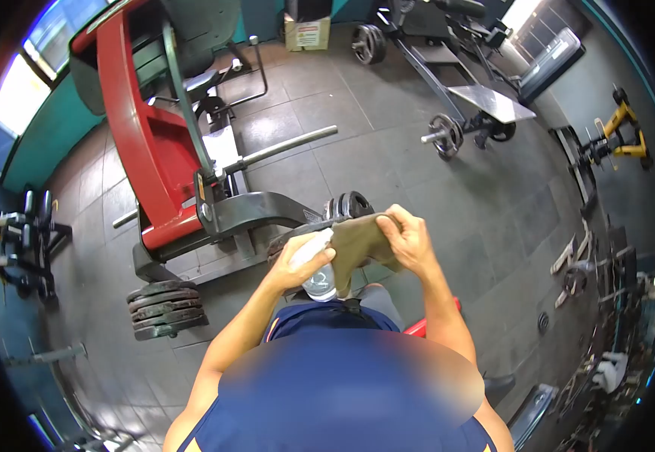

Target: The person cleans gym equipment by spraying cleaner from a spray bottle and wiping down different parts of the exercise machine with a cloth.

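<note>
In front of my waist, my left hand [294, 265] is wrapped round a translucent spray bottle [320, 283], its white top pointing toward a cloth. The olive-brown cloth [359, 242] hangs between my two hands, its left edge close against the bottle top. My right hand [410, 239] pinches the cloth at its upper right corner, thumb on the near side. Lower folds of the cloth droop toward my lap. Behind the cloth stand dark weight plates [351, 203], partly covered by it.
A red and black plate-loaded machine [135, 113] stands ahead on the left, its steel bar [290, 147] sticking out to the right. Stacked plates [165, 309] sit at its near left corner. Another machine with plates [445, 135] is at the far right. Grey tiles [388, 162] cover the floor.
</note>
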`<state>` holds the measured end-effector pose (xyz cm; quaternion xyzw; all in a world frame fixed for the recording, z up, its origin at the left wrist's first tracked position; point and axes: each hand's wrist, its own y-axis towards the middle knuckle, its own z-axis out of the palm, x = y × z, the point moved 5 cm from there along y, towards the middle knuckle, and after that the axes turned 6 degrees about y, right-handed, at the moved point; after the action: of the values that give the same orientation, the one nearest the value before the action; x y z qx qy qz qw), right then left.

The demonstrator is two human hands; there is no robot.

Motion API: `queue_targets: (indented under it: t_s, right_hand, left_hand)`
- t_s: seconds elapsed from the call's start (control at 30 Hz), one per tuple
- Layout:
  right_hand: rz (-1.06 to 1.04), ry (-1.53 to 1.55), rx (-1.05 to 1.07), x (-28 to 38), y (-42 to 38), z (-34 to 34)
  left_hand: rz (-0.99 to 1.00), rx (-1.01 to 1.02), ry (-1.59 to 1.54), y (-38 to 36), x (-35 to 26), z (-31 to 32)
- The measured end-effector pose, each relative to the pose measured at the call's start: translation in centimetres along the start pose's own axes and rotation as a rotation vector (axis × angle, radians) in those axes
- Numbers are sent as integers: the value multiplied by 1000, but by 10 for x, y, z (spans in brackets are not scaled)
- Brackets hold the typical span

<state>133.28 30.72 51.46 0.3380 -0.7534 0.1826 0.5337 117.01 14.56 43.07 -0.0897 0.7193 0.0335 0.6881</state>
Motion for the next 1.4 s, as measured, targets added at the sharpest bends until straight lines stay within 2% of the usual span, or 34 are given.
queue_targets:
  t_s: [0.03,0.07,0.17,0.2,0.3,0.33,0.37,0.43,0.47,0.5,0.7,0.73,0.83,0.87,0.97,1.0,1.1,1.13,1.23,1.27,1.37,1.4]
  right_hand:
    - [-32,-97,23,9,7,-11]
    - [-27,-140,-2,21,15,-22]
    - [105,-136,-22,3,42,-51]
    - [166,-113,-22,-12,52,-61]
    - [496,805,-49,-59,68,-63]
    - [540,888,34,-65,72,-69]
    - [493,902,54,-74,75,-78]
    - [459,967,230,-100,80,-98]
    - [472,927,298,-105,83,-116]
    - [482,916,308,-110,87,-134]
    - [520,852,513,-159,119,-232]
    - [471,756,472,-166,126,-243]
    - [371,407,484,-185,143,-270]
    - [268,359,408,-189,148,-274]
    - [222,269,443,-187,170,-290]
    - [279,329,524,-188,179,-295]
    - [382,397,758,-186,213,-309]
    - [386,405,786,-188,224,-312]
    - [396,453,781,-182,261,-316]
    - [396,412,842,-187,275,-320]
    - [242,262,850,-196,323,-323]
    - [140,129,836,-191,342,-324]
  left_hand:
    - [-3,-24,45,4,-7,0]
    - [85,-233,-50,9,-12,6]
    - [210,-337,362,28,-32,10]
    - [200,-348,366,37,-41,18]
    - [215,-374,462,76,-60,58]
    - [274,-397,556,94,-62,76]
    - [265,-408,622,113,-67,95]
    - [261,-486,731,155,-75,136]
    - [140,-538,669,175,-69,154]
    - [109,-600,629,191,-70,173]
    - [60,-514,412,262,-61,239]
    - [98,-522,483,271,-63,248]
    - [37,-575,460,300,-64,270]
    - [17,-599,471,308,-68,273]
    - [35,-637,380,332,-57,277]
    - [-40,-622,268,341,-56,278]
    - [11,-640,127,365,-55,277]
    - [-20,-612,215,374,-64,274]
    - [16,-625,188,410,-61,265]
    - [41,-694,239,423,-58,259]
    - [52,-729,206,459,-63,231]
    - [44,-740,184,473,-63,219]
